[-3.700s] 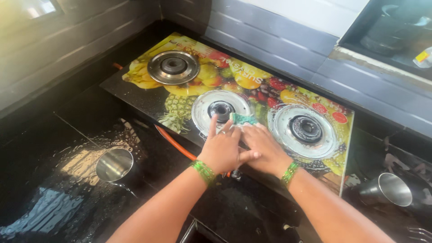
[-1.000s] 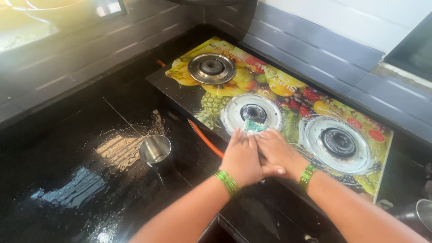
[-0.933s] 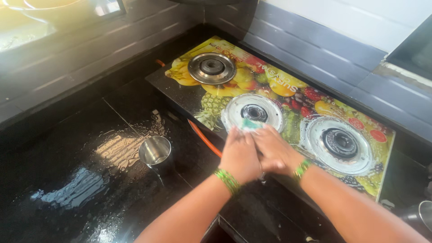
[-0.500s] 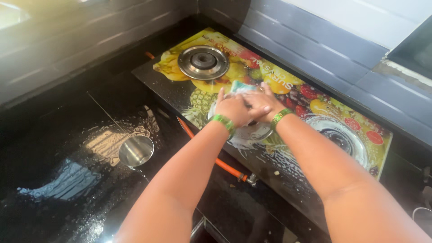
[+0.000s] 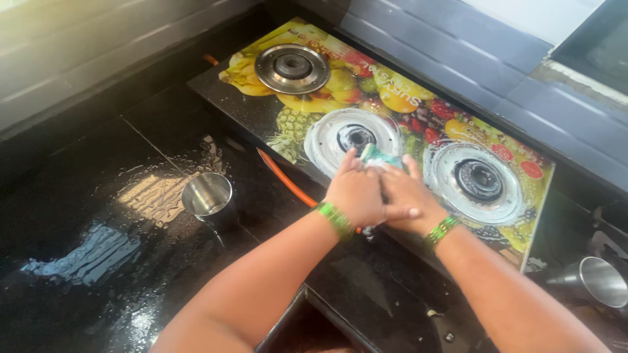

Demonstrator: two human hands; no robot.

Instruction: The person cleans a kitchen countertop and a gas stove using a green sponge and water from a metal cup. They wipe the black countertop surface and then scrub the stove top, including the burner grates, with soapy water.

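1. Left hand and right hand pressed together, fingers closed over a small pale green scrub pad; only its top edge shows above the fingertips.
2. Pad sits on the glass top of the three-burner gas stove with a printed fruit pattern, at the near rim of the middle steel burner ring, between it and the right burner ring.
3. Half a second ago both hands were further back, right over the middle burner; now they have drawn toward the stove's front edge and the burner is fully exposed.
4. Green bead bangle on each wrist; right thumb extended across the left hand.
5. Orange gas hose runs along the stove's near-left side and passes under the left hand.
6. Small steel tumbler stands upright on the wet black stone counter, well apart from the hands, unmoved.
7. Second steel cup lies tilted at far right.
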